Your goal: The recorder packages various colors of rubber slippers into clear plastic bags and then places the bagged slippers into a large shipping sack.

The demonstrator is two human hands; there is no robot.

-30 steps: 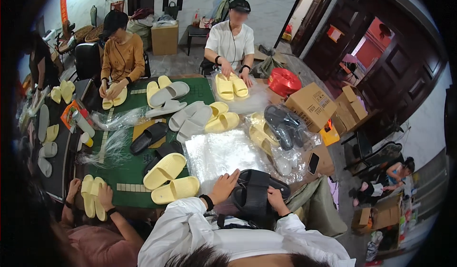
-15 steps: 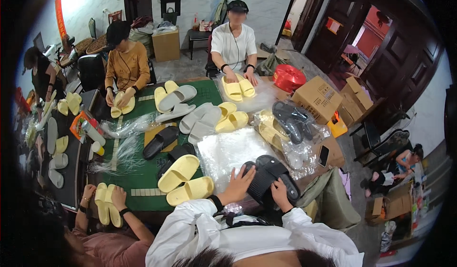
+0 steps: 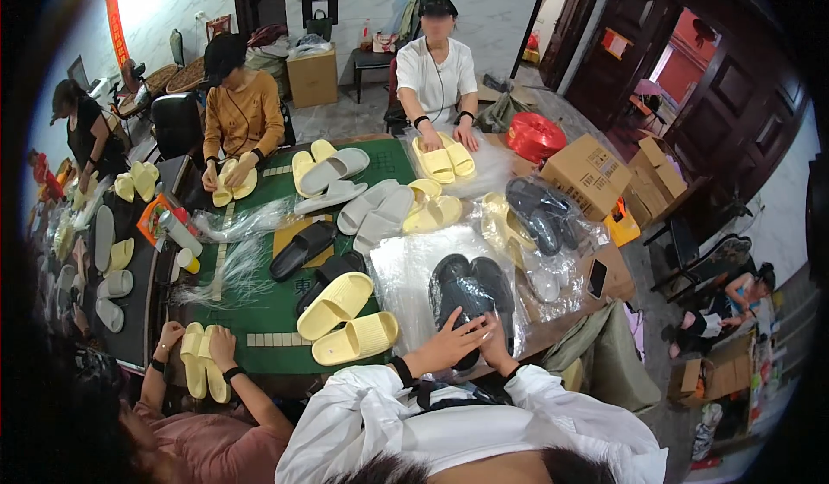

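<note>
A pair of black slippers point(image 3: 464, 284) lies side by side on a stack of clear plastic bags point(image 3: 401, 264) in front of me. My left hand point(image 3: 447, 344) reaches across the heel ends with its fingers stretched out and apart. Close against its fingertips, my right hand point(image 3: 496, 347) rests at the heel of the right-hand slipper, fingers extended upward along it. Part of both heels is hidden under my hands. Left of the bags sits a pair of yellow slippers point(image 3: 344, 320).
More grey slippers point(image 3: 376, 210) and a black slipper point(image 3: 303, 250) lie on the green table point(image 3: 259, 264). Bagged dark slippers point(image 3: 544, 216) and a phone point(image 3: 597, 278) are at the right. Co-workers handle yellow slippers across the table and at my left. A cardboard box point(image 3: 587, 176) stands far right.
The black slippers have come together, toes pointing away, flat on the bags. My hands have moved close together at the heels; my left fingers now cross toward my right hand.
</note>
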